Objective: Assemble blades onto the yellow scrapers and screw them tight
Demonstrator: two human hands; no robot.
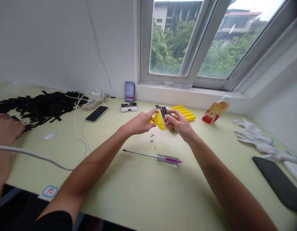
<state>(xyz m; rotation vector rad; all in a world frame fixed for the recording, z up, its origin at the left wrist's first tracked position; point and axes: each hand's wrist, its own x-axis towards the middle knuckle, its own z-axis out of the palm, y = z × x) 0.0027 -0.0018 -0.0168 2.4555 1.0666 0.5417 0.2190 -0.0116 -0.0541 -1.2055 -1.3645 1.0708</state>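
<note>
Between my two hands is a yellow scraper head (pixel 160 120), held up over the table with a pale strip along its right edge. My left hand (pixel 144 122) grips its left side between thumb and fingers. The curled fingers of my right hand (pixel 178 123) close on its right edge; whether they pinch a separate small part there is hidden. Just behind lie several dark and metallic flat pieces (pixel 164 110) and several yellow handles (pixel 187 113). Below the hands are a few small screws (pixel 151 136). Nearer to me lies a screwdriver (pixel 162 158) with a clear and purple handle, its tip pointing left.
A heap of black strips (pixel 44 107) lies at left, near another person's hand (pixel 8 128). White cables (pixel 77 128), a power strip (pixel 94 102) and a phone (pixel 97 114) are nearby. A propped phone (pixel 129 92), red-yellow bottle (pixel 215 110), gloves (pixel 255 136) and black slab (pixel 275 179) surround the workspace.
</note>
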